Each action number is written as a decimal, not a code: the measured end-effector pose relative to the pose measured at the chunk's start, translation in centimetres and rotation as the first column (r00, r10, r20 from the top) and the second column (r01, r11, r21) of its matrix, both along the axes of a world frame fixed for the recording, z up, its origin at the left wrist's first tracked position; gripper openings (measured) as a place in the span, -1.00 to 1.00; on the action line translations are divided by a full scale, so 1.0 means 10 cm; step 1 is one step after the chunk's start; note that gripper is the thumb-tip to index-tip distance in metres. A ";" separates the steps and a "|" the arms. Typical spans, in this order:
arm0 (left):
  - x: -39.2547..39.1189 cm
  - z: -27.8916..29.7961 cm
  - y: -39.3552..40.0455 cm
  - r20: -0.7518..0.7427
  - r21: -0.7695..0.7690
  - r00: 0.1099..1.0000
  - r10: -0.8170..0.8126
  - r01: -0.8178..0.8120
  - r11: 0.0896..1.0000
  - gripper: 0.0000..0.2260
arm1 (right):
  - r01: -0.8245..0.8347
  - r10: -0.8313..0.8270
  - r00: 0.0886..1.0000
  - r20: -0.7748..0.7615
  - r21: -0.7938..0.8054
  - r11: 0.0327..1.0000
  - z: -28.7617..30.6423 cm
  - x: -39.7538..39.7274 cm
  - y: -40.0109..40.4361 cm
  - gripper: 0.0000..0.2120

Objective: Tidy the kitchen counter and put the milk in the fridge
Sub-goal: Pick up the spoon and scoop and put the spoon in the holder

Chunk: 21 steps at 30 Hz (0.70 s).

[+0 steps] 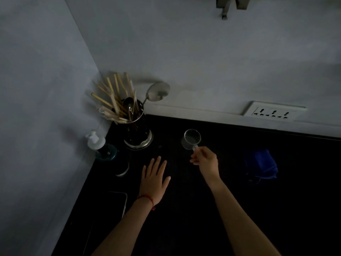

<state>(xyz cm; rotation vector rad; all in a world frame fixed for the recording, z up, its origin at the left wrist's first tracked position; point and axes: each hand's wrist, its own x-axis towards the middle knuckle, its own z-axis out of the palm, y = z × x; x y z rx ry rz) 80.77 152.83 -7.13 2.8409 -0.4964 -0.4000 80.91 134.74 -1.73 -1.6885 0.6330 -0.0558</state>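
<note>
While held, glass cup [191, 138] handle points toward right hand [205, 157].

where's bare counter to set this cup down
Bare counter lies between the cup and the blue cloth, and along the wall below the socket. The left corner is crowded: utensil holder, bottle.

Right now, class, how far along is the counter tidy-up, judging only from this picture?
Done: nothing can be confirmed as finished. In hand: the right hand holds the glass cup by its handle, while the left hand lies flat and open on the counter. Left: the blue cloth still lies crumpled, and no milk or fridge is in view.
</note>
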 end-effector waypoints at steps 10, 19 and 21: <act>0.01 -0.06 0.01 0.010 -0.003 1.000 -0.002 0.002 1.000 -0.30 | -0.049 0.037 0.993 -0.109 -0.110 0.993 -0.20 0.47 -0.12 -0.80; 0.01 -0.05 0.01 0.017 -0.004 1.000 -0.008 0.008 1.000 -0.32 | -0.038 0.013 0.990 -0.143 -0.170 0.985 -0.14 0.42 -0.19 -0.79; 0.00 -0.04 0.01 0.008 -0.003 1.000 -0.011 0.011 1.000 -0.32 | 0.001 -0.026 0.990 -0.137 -0.179 0.984 -0.08 0.27 -0.22 -0.77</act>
